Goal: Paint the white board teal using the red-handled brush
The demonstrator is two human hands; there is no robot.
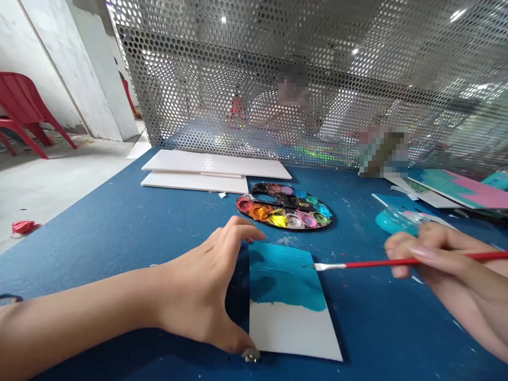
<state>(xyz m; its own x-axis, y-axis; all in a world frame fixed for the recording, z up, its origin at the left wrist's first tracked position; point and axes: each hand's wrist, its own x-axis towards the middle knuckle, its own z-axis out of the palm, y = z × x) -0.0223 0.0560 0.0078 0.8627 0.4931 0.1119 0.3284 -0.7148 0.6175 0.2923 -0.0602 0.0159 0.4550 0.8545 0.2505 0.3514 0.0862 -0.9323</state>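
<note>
A white card (293, 328) lies on the blue table, its upper part coated in teal paint with an uneven lower edge. My left hand (210, 286) spans the card's left side, thumb at the lower left corner and fingers at the upper left corner. Between the fingers and thumb of my right hand (432, 254) is a red paintbrush (377, 263), held level. Its bristles meet the painted area near the card's right edge. Beyond the card sits an oval palette (289, 201) with wells of many colours, including orange, yellow and blue.
White boards (214, 164) lie at the back left against a perforated metal screen (198, 79). A clear container with teal paint (391, 219) stands behind my right hand. Painted boards (456, 185) lie at the back right. A red chair (24, 100) stands on the floor at left.
</note>
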